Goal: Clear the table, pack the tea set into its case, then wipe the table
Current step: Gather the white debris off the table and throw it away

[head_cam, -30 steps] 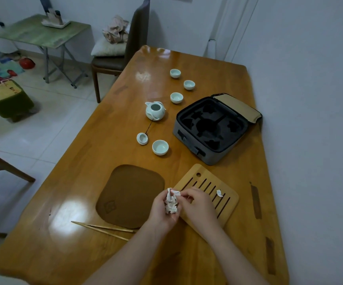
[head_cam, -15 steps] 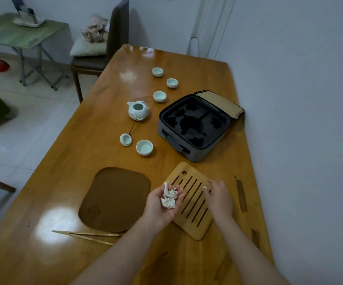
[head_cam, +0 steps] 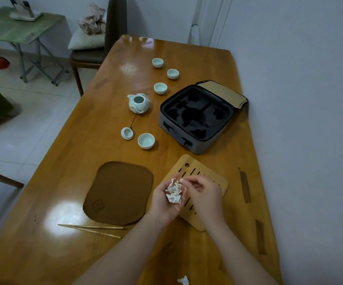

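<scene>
Left hand: palm up, cupped round a wad of paper scraps, held over the near-left edge of the bamboo tray.
Right hand: fingertips pinch a small scrap, pressed right against the top of the wad.
Change: half a second ago the right hand was out on the tray's right side; now it's back at the left palm. The scrap seen on the slats a second ago is gone.
Meaning: tray litter looks collected, my read. One stray scrap lies on the tabletop at the near edge.
Tea set: teapot, lid and four cups all out on the tabletop, none packed.
Case: open, foam slots unfilled, beyond the tray, right of the teapot.
Other: brown mat just left of the tray, bamboo tongs near it.
Remaining: binning, packing, wiping.
</scene>
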Demonstrator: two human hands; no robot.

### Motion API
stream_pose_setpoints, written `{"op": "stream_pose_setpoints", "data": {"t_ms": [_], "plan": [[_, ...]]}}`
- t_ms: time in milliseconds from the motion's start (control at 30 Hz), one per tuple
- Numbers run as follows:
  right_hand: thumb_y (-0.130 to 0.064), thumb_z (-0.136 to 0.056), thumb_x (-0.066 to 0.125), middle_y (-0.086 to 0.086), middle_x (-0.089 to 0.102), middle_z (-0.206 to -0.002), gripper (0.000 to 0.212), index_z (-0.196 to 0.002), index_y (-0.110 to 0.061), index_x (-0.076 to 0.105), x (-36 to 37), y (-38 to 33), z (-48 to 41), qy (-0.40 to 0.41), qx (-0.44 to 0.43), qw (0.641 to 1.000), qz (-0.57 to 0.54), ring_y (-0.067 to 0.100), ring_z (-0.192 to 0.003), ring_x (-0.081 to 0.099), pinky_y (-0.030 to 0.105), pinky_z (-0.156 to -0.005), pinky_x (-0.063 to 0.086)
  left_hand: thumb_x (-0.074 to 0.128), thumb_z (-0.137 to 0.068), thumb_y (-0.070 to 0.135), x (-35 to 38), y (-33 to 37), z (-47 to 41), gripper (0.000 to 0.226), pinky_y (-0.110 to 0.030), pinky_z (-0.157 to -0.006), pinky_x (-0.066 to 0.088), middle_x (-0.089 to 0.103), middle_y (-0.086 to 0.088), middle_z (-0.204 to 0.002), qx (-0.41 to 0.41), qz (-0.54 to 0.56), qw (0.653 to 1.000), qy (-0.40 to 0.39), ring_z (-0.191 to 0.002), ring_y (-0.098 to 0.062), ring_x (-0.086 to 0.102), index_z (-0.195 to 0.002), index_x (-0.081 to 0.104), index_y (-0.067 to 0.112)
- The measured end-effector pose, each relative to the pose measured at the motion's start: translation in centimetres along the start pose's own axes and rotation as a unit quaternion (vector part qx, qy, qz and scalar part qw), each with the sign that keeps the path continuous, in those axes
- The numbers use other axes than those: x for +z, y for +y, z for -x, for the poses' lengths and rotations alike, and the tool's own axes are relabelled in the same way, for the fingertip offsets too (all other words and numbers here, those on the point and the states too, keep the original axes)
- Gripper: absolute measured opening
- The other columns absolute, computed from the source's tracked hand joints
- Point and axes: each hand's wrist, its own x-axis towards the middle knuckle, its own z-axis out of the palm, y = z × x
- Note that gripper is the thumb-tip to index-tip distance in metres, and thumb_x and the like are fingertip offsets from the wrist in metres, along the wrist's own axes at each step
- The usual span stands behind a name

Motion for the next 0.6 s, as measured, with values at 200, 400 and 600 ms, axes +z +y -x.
{"op": "stream_pose_setpoints", "data": {"t_ms": [200, 400, 600], "plan": [[-0.029, -0.089, 0.068, -0.013, 0.062, -0.107, 0.02, -0.107, -0.023, 0.074, 2.3, -0.5, 2.5, -0.055, 0.016, 0.997, 0.057, 0.001, -0.094, 0.058, 0.008, -0.069, 0.048, 0.041, -0.098, 0.018, 0.1, -1.1, 1.0, 0.033, -0.042, -0.098, 0.048, 0.069, -0.015, -0.115, 0.018, 0.01, 1.0, 0.003, -0.109, -0.029, 0.063, -0.114, 0.067, 0.006], [-0.024, -0.091, 0.066, -0.01, 0.06, -0.093, 0.015, -0.103, -0.019, 0.074, 0.4, 0.2, 4.1, 0.006, 0.024, 0.999, -0.032, 0.0, -0.08, 0.06, 0.014, -0.066, 0.052, 0.04, -0.097, 0.019, -0.1, -1.0, 2.0, 0.033, -0.037, -0.095, 0.05, 0.071, -0.014, -0.101, -0.002, 0.056, 0.998, 0.0, -0.097, -0.026, 0.065, -0.107, 0.068, 0.003], [-0.032, -0.092, 0.062, -0.014, 0.056, -0.097, 0.017, -0.107, -0.026, 0.069, -0.6, 2.1, 6.4, -0.019, 0.041, 0.998, 0.053, 0.0, -0.078, 0.054, 0.013, -0.062, 0.044, 0.038, -0.1, 0.023, -1.2, -0.9, 3.2, 0.034, -0.034, -0.07, 0.059, 0.072, -0.014, -0.096, -0.029, 0.051, 0.998, 0.006, -0.09, -0.025, 0.068, -0.109, 0.065, 0.005]]}}
